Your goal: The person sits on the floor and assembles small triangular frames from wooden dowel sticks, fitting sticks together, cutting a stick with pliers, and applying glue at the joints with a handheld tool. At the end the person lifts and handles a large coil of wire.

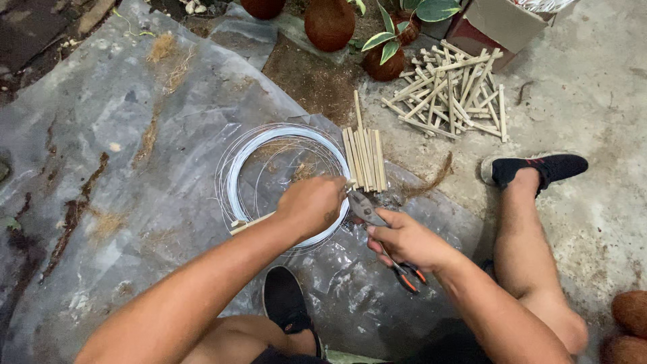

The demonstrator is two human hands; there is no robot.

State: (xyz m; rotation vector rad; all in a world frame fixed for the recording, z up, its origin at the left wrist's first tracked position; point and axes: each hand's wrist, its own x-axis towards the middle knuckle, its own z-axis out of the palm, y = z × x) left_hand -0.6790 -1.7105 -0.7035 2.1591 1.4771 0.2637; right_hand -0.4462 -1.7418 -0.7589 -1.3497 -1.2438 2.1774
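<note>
My left hand (311,204) is closed around a thin bamboo stick (249,223) that pokes out to its left, over a coil of thin silvery wire (237,168). Pliers (367,210) with orange-and-black handles are gripped in my right hand (406,240); their jaws point up-left and meet the left hand's fingertips. A neat row of cut bamboo sticks (364,158) lies just beyond both hands, on the plastic sheet.
A loose pile of bamboo sticks (450,93) lies on the concrete floor at upper right. Brown coconut-husk pots with a leafy plant (385,61) and a cardboard box (502,23) stand at the top. My legs and black shoes (547,167) flank the clear plastic sheet (101,135).
</note>
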